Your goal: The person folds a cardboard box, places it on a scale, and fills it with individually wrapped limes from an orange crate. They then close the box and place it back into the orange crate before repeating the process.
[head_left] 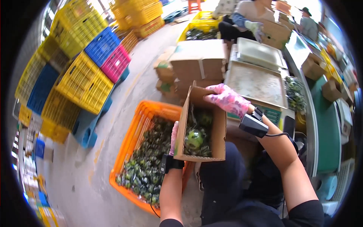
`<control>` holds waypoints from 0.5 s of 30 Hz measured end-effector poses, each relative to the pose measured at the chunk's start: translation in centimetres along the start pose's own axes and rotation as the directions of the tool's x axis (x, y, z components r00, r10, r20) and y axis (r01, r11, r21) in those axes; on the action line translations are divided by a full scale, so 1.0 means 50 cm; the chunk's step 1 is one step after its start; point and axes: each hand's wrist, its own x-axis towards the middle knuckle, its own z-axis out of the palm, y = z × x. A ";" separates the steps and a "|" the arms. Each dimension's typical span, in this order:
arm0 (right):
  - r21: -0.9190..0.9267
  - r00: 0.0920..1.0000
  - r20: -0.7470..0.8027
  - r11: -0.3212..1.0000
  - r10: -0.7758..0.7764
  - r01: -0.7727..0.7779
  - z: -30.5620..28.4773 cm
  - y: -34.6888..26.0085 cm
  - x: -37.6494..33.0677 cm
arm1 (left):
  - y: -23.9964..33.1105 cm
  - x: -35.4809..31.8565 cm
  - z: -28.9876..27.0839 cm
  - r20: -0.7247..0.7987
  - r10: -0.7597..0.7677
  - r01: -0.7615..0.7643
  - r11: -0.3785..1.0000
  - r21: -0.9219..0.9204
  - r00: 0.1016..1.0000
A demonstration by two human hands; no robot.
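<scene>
An open cardboard box (218,140) is tilted in front of me, above my legs. Inside it lie green round fruits (194,139) that look wrapped in clear plastic; the far ones are in shadow. My right hand (228,100), in a pink patterned glove, is closed on the box's far right edge. Against the box's left side rests my left hand (174,138), also in a pink glove, holding it there; most of its fingers are hidden behind the cardboard. Just left of and below the box stands an orange crate (157,107) with many wrapped green fruits.
Stacked yellow, blue and pink crates (85,83) stand at the left on a blue pallet (89,132). Ahead are closed cardboard boxes (200,68) and trays (257,85). A green conveyor belt (327,132) runs along the right. Another person (251,17) sits beyond the trays.
</scene>
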 end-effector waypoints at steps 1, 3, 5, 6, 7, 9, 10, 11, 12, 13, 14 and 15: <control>-0.010 0.998 -0.017 0.998 0.060 -0.060 -0.054 -0.009 -0.026 | -0.005 0.023 0.043 0.189 -0.134 0.152 0.985 -0.080 0.973; 0.006 0.960 -0.231 0.987 0.159 -0.162 -0.166 0.013 -0.091 | -0.029 0.059 0.138 0.551 -0.335 0.484 0.863 -0.147 0.765; 0.132 0.906 -0.401 0.987 0.135 -0.089 -0.286 0.114 -0.163 | -0.102 0.058 0.293 0.124 -0.145 0.155 0.985 -0.070 0.982; 0.243 0.879 -0.409 0.958 0.244 -0.153 -0.288 0.051 -0.186 | -0.111 0.077 0.308 0.110 -0.090 0.099 0.991 -0.087 0.990; 0.414 0.802 -0.521 0.908 0.293 -0.063 -0.272 0.008 -0.207 | -0.133 0.115 0.323 0.103 -0.035 0.046 0.992 -0.113 0.994; 0.240 0.808 -0.587 0.963 0.043 0.123 -0.346 0.090 -0.244 | -0.207 0.196 0.389 0.125 -0.027 0.003 0.982 0.188 0.992; 0.243 0.799 -0.600 0.962 0.048 0.125 -0.362 0.118 -0.259 | -0.243 0.242 0.409 0.072 -0.072 0.062 0.989 0.136 0.995; 0.187 0.789 -0.614 0.973 0.009 0.134 -0.381 0.135 -0.264 | -0.262 0.300 0.404 0.073 -0.054 0.038 0.979 0.200 0.996; 0.129 0.775 -0.632 0.983 -0.022 0.133 -0.407 0.149 -0.275 | -0.284 0.330 0.419 0.088 -0.065 0.045 0.977 0.209 0.994; 0.077 0.704 -0.710 0.995 0.012 0.061 -0.410 0.165 -0.287 | -0.305 0.357 0.431 0.112 0.021 -0.063 0.922 0.381 0.993; 0.059 0.677 -0.735 0.998 0.044 0.000 -0.417 0.183 -0.293 | -0.324 0.383 0.440 0.151 0.105 -0.170 0.828 0.535 0.983; 0.048 0.652 -0.755 0.997 0.074 -0.058 -0.421 0.202 -0.291 | -0.330 0.420 0.431 0.158 0.103 -0.173 0.823 0.541 0.982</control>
